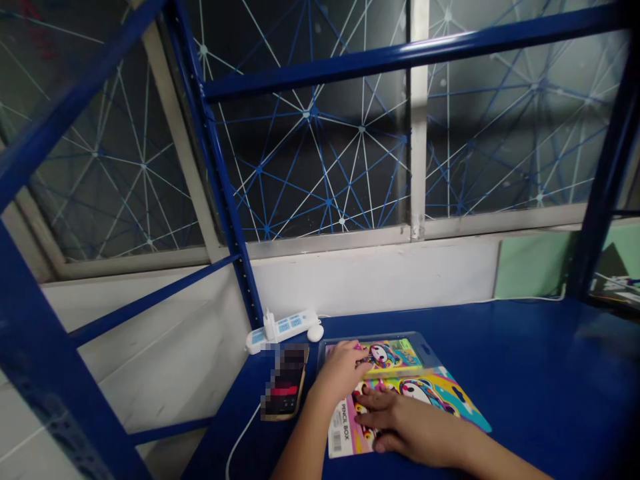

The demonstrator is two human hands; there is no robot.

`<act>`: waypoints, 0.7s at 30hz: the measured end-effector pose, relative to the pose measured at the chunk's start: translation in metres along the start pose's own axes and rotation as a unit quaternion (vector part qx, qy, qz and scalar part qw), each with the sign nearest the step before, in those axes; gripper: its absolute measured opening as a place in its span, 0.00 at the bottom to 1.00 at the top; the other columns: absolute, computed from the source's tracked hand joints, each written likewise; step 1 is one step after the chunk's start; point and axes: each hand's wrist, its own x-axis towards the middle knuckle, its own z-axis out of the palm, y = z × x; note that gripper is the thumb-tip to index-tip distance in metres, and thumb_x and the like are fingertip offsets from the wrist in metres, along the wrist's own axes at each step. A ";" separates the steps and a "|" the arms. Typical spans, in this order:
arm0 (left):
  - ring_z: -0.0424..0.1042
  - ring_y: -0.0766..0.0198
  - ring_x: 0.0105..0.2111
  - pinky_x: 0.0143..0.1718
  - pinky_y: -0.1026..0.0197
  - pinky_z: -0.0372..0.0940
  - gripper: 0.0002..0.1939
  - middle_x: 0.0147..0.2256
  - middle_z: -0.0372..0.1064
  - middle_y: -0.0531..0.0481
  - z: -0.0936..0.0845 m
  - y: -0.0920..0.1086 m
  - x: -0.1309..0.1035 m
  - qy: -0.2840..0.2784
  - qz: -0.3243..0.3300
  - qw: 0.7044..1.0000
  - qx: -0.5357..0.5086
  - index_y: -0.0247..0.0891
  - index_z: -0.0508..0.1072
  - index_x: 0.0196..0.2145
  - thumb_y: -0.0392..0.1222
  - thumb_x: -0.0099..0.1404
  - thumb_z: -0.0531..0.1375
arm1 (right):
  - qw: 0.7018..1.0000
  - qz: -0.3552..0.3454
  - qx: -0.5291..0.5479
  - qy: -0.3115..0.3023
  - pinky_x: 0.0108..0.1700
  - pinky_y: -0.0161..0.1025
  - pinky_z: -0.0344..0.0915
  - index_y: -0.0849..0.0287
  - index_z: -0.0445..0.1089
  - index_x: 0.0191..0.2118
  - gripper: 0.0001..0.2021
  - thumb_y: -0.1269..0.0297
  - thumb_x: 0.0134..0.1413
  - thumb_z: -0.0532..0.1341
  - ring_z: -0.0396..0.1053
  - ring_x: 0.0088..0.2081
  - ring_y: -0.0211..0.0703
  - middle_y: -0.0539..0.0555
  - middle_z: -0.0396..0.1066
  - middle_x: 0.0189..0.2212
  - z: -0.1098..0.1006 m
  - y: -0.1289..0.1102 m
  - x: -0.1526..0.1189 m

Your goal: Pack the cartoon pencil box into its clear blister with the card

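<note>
A colourful pencil box with a cartoon figure lies in a clear plastic blister on the blue table. My left hand rests over the box's left end with bent fingers closed on it; part of the grip is hidden. In front of it lies a bright printed backing card, marked "PENCIL BOX" along its left side. My right hand lies palm down on this card, fingers stretched to the left and slightly apart. Whether card and blister are joined cannot be made out.
Left of the card lies a phone, partly pixelated, with a white cable near it. Behind stand a white power strip with a plug and a small round white object. Blue metal posts frame the table before windows.
</note>
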 end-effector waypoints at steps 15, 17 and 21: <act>0.68 0.54 0.56 0.59 0.42 0.62 0.16 0.54 0.71 0.44 0.017 0.012 0.009 0.052 -0.064 0.994 0.073 0.39 0.74 0.49 0.50 0.70 0.58 | 0.994 0.098 -0.034 0.042 0.59 0.53 0.63 0.49 0.70 0.59 0.21 0.48 0.65 0.56 0.67 0.58 0.57 0.59 0.70 0.58 -0.012 0.014 -0.028; 0.69 0.55 0.55 0.58 0.42 0.63 0.15 0.53 0.71 0.45 0.016 0.011 0.010 0.052 -0.060 0.994 0.078 0.39 0.74 0.48 0.50 0.70 0.58 | 0.992 0.122 -0.025 0.005 0.67 0.62 0.48 0.45 0.55 0.69 0.29 0.44 0.66 0.52 0.49 0.69 0.60 0.57 0.52 0.70 0.004 0.011 -0.033; 0.70 0.55 0.55 0.57 0.43 0.63 0.15 0.52 0.72 0.46 0.012 0.007 0.008 0.042 -0.037 0.996 0.073 0.39 0.74 0.49 0.50 0.70 0.59 | 0.986 0.166 -0.004 -0.010 0.70 0.61 0.38 0.41 0.47 0.71 0.29 0.44 0.68 0.47 0.38 0.72 0.54 0.51 0.41 0.73 0.015 0.010 -0.034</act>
